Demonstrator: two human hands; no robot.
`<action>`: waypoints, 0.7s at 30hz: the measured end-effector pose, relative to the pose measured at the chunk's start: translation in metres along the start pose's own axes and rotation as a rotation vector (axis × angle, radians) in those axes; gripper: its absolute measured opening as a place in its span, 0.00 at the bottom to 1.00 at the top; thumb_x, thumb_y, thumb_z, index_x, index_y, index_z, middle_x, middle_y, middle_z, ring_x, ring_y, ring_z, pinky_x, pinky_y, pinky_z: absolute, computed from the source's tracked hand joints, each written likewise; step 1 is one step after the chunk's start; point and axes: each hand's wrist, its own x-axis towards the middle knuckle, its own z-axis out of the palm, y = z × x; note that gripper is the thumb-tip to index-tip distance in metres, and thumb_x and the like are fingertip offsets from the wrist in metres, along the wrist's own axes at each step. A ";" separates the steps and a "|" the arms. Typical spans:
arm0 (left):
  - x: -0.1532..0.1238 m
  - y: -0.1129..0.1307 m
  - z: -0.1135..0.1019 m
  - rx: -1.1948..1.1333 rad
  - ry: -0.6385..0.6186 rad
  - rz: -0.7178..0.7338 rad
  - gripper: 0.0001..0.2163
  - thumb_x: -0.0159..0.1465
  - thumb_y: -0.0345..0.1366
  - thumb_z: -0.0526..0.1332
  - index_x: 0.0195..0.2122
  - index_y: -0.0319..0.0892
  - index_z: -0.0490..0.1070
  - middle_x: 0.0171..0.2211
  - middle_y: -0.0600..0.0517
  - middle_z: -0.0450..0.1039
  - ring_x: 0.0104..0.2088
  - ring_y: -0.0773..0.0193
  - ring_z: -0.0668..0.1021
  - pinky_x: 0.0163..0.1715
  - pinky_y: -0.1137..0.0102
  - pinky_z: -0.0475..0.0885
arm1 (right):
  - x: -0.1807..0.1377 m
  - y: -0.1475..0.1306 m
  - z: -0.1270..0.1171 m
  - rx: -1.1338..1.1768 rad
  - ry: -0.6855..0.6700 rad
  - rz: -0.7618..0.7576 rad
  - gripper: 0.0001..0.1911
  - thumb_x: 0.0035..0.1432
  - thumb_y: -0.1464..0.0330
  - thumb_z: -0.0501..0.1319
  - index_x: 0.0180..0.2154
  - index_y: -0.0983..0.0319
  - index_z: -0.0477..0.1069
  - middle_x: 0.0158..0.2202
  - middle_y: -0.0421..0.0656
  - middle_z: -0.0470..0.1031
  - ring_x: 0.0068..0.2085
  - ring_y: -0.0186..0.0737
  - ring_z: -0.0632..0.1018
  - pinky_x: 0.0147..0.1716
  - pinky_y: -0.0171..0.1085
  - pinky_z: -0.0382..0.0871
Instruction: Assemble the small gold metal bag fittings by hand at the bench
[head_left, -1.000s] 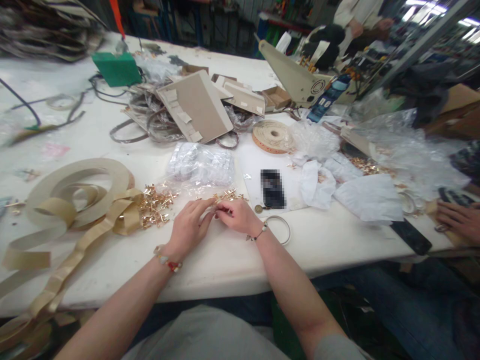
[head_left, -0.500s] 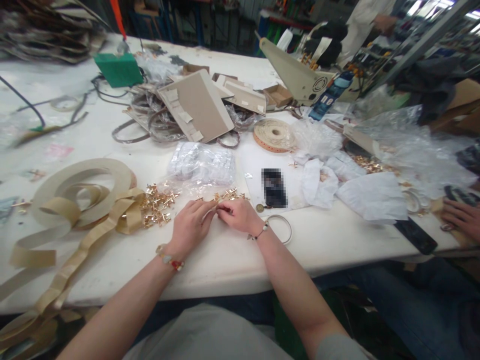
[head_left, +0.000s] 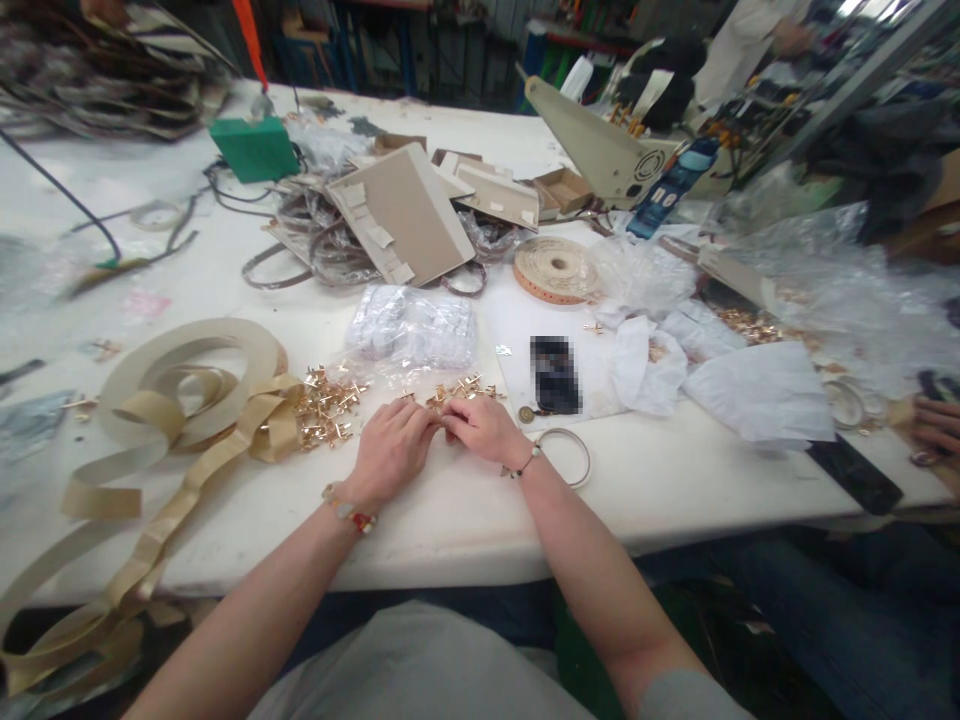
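My left hand (head_left: 394,448) and my right hand (head_left: 484,428) meet fingertip to fingertip low over the white table (head_left: 450,530). Both are closed in a pinch, and whatever small thing lies between the fingers is hidden. Just beyond them is a scatter of small gold-coloured metal pieces (head_left: 466,388), with a larger heap of gold metal pieces (head_left: 324,408) to the left of my left hand. A thin pale ring-shaped band (head_left: 587,462) lies beside my right wrist. Behind the hands sits a clear plastic bag (head_left: 411,328) with white contents.
On the left lies a big roll of tan tape (head_left: 120,375), its loose strip trailing over the front edge. A strap coil (head_left: 555,268), pixelated dark object (head_left: 555,375), white paper (head_left: 761,395) and phone (head_left: 855,470) lie rightward. Another person's hand (head_left: 937,430) is at the far right.
The view has swung slightly left, so everything sits a little further right in the picture. My hands stay pinched together at the same spot, with only a slight shift of the fingers.
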 end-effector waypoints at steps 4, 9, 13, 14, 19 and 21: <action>-0.001 0.000 -0.005 0.073 -0.022 0.066 0.05 0.71 0.33 0.57 0.37 0.42 0.71 0.30 0.50 0.74 0.35 0.57 0.73 0.36 0.64 0.63 | 0.000 0.000 0.001 0.006 -0.028 0.003 0.10 0.66 0.71 0.60 0.31 0.61 0.76 0.25 0.38 0.80 0.30 0.36 0.78 0.36 0.33 0.63; -0.003 0.008 -0.008 0.054 -0.062 0.132 0.06 0.71 0.31 0.55 0.38 0.42 0.70 0.32 0.51 0.74 0.35 0.59 0.73 0.39 0.63 0.64 | 0.002 0.002 0.001 -0.021 -0.001 0.007 0.10 0.65 0.71 0.59 0.31 0.61 0.75 0.26 0.39 0.78 0.30 0.37 0.76 0.34 0.33 0.62; -0.003 0.018 -0.011 -0.055 -0.063 0.136 0.05 0.71 0.31 0.55 0.38 0.43 0.69 0.34 0.52 0.76 0.36 0.61 0.74 0.39 0.65 0.66 | 0.002 0.005 0.000 0.091 0.101 -0.001 0.10 0.66 0.70 0.58 0.31 0.61 0.74 0.28 0.40 0.78 0.31 0.37 0.76 0.35 0.34 0.63; -0.004 0.019 -0.013 -0.087 -0.050 0.111 0.04 0.71 0.31 0.55 0.39 0.43 0.69 0.35 0.51 0.76 0.37 0.61 0.75 0.39 0.65 0.68 | 0.002 0.005 -0.001 0.114 0.111 -0.012 0.10 0.66 0.69 0.58 0.32 0.61 0.73 0.29 0.40 0.79 0.31 0.37 0.76 0.35 0.34 0.64; -0.023 -0.007 -0.031 -0.087 0.053 -0.138 0.13 0.70 0.34 0.59 0.54 0.42 0.64 0.44 0.46 0.76 0.43 0.60 0.77 0.45 0.64 0.72 | 0.001 0.005 -0.002 0.067 0.098 -0.057 0.03 0.62 0.69 0.60 0.37 0.60 0.73 0.35 0.42 0.80 0.34 0.40 0.77 0.36 0.36 0.65; -0.033 -0.026 -0.039 -0.031 0.110 -0.254 0.20 0.68 0.35 0.60 0.60 0.41 0.59 0.46 0.45 0.75 0.44 0.58 0.78 0.48 0.62 0.73 | 0.000 0.005 -0.002 0.036 0.097 -0.062 0.04 0.61 0.69 0.61 0.39 0.60 0.73 0.35 0.43 0.80 0.34 0.40 0.77 0.35 0.36 0.64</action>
